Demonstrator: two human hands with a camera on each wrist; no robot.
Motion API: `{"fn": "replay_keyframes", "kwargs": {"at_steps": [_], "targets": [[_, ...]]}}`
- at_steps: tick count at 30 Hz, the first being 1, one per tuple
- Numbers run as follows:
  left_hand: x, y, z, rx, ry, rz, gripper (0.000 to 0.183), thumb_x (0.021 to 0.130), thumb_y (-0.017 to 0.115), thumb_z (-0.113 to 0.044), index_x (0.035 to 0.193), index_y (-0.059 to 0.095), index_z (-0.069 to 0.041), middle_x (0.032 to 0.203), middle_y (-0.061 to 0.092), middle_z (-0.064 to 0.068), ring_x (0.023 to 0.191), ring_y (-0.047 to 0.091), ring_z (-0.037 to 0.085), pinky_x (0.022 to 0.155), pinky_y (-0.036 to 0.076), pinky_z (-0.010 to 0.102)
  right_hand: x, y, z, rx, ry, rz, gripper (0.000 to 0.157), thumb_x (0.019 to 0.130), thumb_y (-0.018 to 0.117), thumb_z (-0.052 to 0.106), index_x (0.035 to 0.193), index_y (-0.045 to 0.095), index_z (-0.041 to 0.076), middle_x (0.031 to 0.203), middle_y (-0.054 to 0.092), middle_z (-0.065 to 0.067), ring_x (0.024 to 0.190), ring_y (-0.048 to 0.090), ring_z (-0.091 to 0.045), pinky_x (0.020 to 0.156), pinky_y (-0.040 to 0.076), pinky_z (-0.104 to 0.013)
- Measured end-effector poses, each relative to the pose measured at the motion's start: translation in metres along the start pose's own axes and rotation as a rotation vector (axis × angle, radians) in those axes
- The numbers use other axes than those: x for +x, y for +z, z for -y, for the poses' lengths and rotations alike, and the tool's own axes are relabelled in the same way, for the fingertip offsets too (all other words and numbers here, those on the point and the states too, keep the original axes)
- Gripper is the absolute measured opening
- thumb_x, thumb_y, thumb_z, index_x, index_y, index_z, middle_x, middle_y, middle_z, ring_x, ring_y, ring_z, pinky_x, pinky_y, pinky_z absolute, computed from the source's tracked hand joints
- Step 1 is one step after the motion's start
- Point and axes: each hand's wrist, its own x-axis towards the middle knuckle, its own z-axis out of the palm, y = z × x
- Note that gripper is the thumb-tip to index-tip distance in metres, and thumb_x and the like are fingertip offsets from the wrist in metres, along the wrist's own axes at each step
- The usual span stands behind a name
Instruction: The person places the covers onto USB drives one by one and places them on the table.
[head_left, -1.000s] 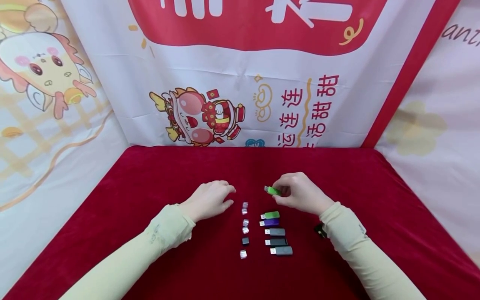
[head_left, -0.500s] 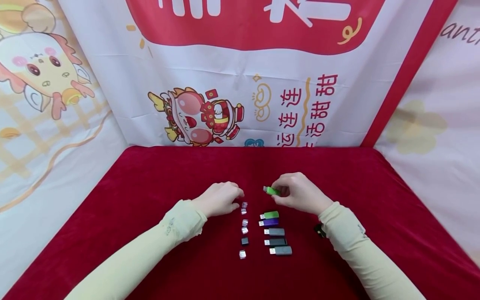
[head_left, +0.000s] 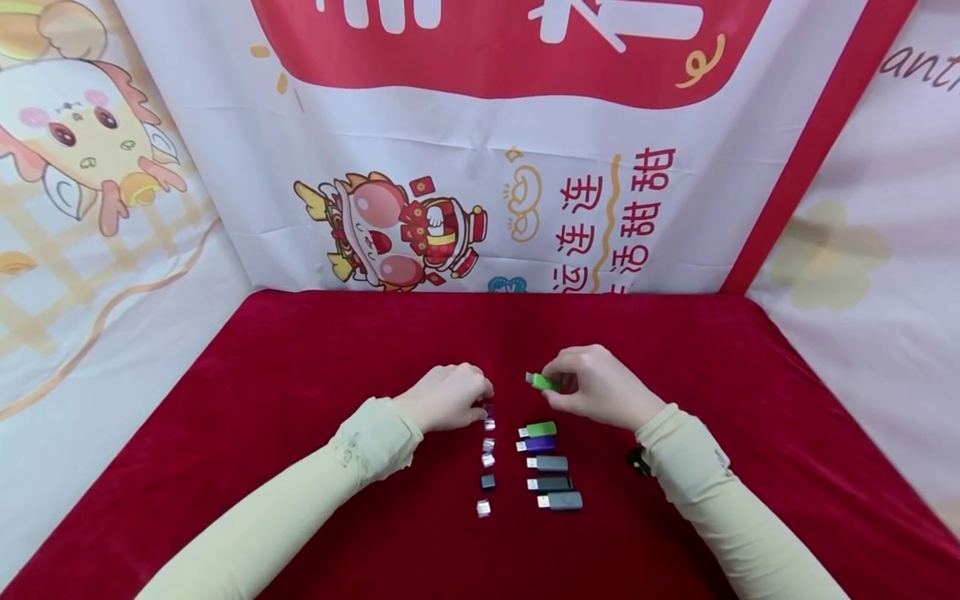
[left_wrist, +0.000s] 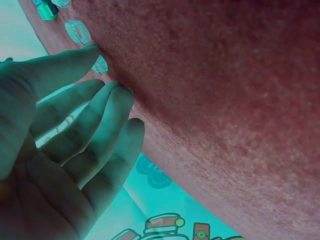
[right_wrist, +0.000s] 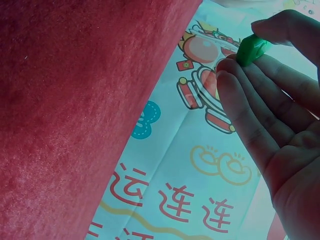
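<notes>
My right hand (head_left: 600, 385) pinches a bright green USB stick (head_left: 543, 382) between thumb and fingers, its metal plug facing left. In the right wrist view only the green body (right_wrist: 251, 50) shows at the fingertips. My left hand (head_left: 447, 397) is at the far end of a column of small caps, thumb and fingers around a clear cap (left_wrist: 100, 65) low at the cloth. Just nearer lie another clear cap (head_left: 490, 424) and two more, then a dark cap (head_left: 488, 482) and a clear one (head_left: 483, 507).
Right of the caps, a column of USB sticks lies plugs left: green (head_left: 540, 430), purple (head_left: 538, 445), grey (head_left: 552, 463), black (head_left: 553, 484), grey (head_left: 566, 501). A small dark object (head_left: 638, 461) is partly behind the right sleeve. Printed cloth walls border the red table (head_left: 360, 333).
My left hand has moved right from beside the column to the farthest clear cap, and its fingers have come around it. The right hand keeps its hold on the green USB stick, nearly still.
</notes>
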Motion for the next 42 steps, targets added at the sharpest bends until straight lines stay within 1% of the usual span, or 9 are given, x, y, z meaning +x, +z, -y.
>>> {"fn": "replay_keyframes", "kwargs": {"at_steps": [7,13,19,26,29,32,36,39,42], "targets": [[0.001,0.0,-0.002,0.001,0.0,0.008,0.016,0.087,0.077,-0.025,0.1,0.078,-0.017,0.094,0.065,-0.003,0.088,0.059,0.012,0.077,0.052,0.03,0.0,0.001,0.001,-0.006,-0.001,0.004,0.018,0.077,0.085,0.017,0.092,0.076,0.013,0.084,0.066,0.007,0.069,0.06,-0.012,0.065,0.052,-0.022],[0.003,0.0,-0.001,0.007,0.039,-0.009,0.008,0.086,0.077,-0.022,0.093,0.079,-0.019,0.089,0.064,-0.005,0.085,0.06,0.011,0.074,0.052,0.03,0.0,0.001,0.002,-0.03,0.005,-0.004,0.017,0.077,0.085,0.017,0.09,0.075,0.013,0.083,0.066,0.007,0.068,0.06,-0.012,0.065,0.052,-0.023],[0.009,-0.001,-0.001,0.057,0.087,0.007,0.004,0.086,0.077,-0.021,0.087,0.078,-0.018,0.085,0.063,-0.005,0.08,0.061,0.012,0.07,0.053,0.03,-0.001,0.002,0.002,-0.076,0.038,-0.022,0.016,0.077,0.085,0.018,0.089,0.075,0.015,0.081,0.065,0.008,0.068,0.059,-0.014,0.065,0.051,-0.023],[0.012,-0.002,-0.001,0.076,0.107,0.027,0.006,0.087,0.076,-0.021,0.081,0.075,-0.019,0.08,0.061,-0.006,0.074,0.059,0.01,0.066,0.052,0.029,-0.001,0.003,0.003,-0.086,0.044,-0.021,0.017,0.076,0.085,0.018,0.089,0.075,0.015,0.082,0.065,0.008,0.069,0.059,-0.013,0.065,0.051,-0.024],[0.013,-0.002,0.0,0.078,0.11,0.034,0.012,0.088,0.074,-0.022,0.077,0.072,-0.02,0.076,0.058,-0.007,0.069,0.055,0.009,0.063,0.05,0.027,-0.001,0.002,0.003,-0.089,0.045,-0.026,0.017,0.075,0.085,0.017,0.088,0.075,0.015,0.081,0.065,0.008,0.069,0.059,-0.014,0.065,0.051,-0.024],[0.013,-0.002,0.0,0.065,0.104,0.044,0.017,0.089,0.073,-0.024,0.073,0.068,-0.021,0.073,0.055,-0.008,0.065,0.052,0.008,0.06,0.047,0.026,-0.002,0.002,0.004,-0.089,0.045,-0.028,0.017,0.075,0.085,0.016,0.088,0.075,0.014,0.081,0.065,0.008,0.069,0.06,-0.015,0.065,0.051,-0.024],[0.009,-0.001,0.001,0.024,0.07,0.037,0.014,0.088,0.073,-0.027,0.077,0.068,-0.021,0.075,0.056,-0.009,0.066,0.051,0.006,0.06,0.046,0.024,-0.002,0.003,0.004,-0.098,0.037,-0.029,0.016,0.076,0.085,0.017,0.088,0.075,0.014,0.081,0.065,0.007,0.069,0.061,-0.016,0.065,0.051,-0.023],[0.005,-0.005,0.001,-0.012,0.033,0.002,0.009,0.087,0.074,-0.027,0.082,0.071,-0.02,0.08,0.059,-0.008,0.069,0.053,0.006,0.062,0.047,0.024,-0.002,0.002,0.004,-0.105,0.029,-0.034,0.017,0.076,0.085,0.019,0.09,0.076,0.014,0.083,0.066,0.007,0.069,0.06,-0.014,0.064,0.051,-0.022],[0.002,-0.013,0.002,-0.032,0.001,-0.046,0.008,0.087,0.073,-0.027,0.086,0.071,-0.019,0.083,0.061,-0.006,0.071,0.053,0.006,0.063,0.048,0.023,-0.002,0.001,0.004,-0.103,0.025,-0.046,0.019,0.076,0.085,0.019,0.092,0.076,0.013,0.085,0.067,0.005,0.069,0.06,-0.012,0.064,0.051,-0.022]]}}
